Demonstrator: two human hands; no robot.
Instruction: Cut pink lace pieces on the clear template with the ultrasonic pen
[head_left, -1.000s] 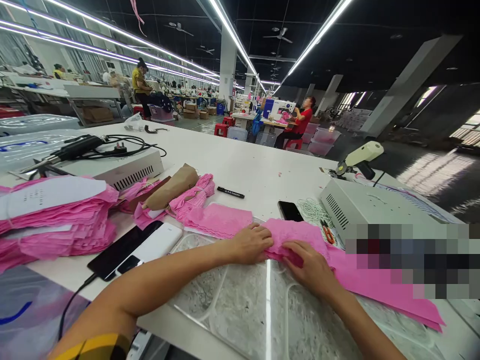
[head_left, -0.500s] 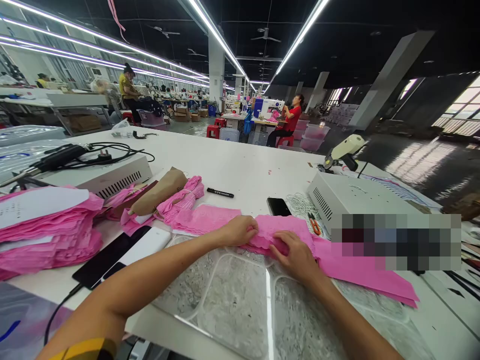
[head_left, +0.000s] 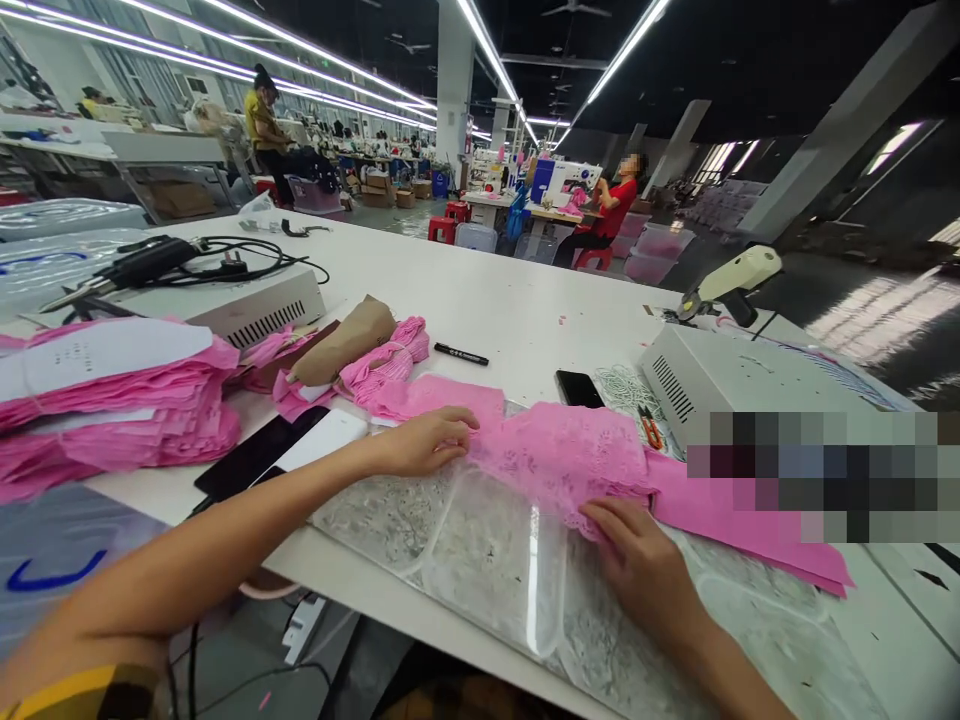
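Note:
A piece of pink lace fabric (head_left: pixel 562 455) with a scalloped edge is spread between my hands, over a clear plastic sheet (head_left: pixel 487 560). My left hand (head_left: pixel 429 440) pinches its left end between thumb and fingers. At the near right corner my right hand (head_left: pixel 637 550) grips the scalloped edge, fingertips closed. More pink fabric (head_left: pixel 450 398) lies behind my left hand. To the right a plain pink fabric strip (head_left: pixel 750 525) runs partly under the lace.
Stacked pink pieces (head_left: pixel 150 420) and a brown roll (head_left: pixel 345 340) lie left. A marker (head_left: pixel 461 354), a phone (head_left: pixel 579 389), orange snips (head_left: pixel 649 428) and white cord (head_left: pixel 626 395) lie beyond the lace. Grey metal boxes (head_left: pixel 697 370) flank the table (head_left: pixel 495 290).
My hands have moved apart, the left one leftward and the right one nearer to me. The lace is now drawn out flatter between them. The camera view has shifted.

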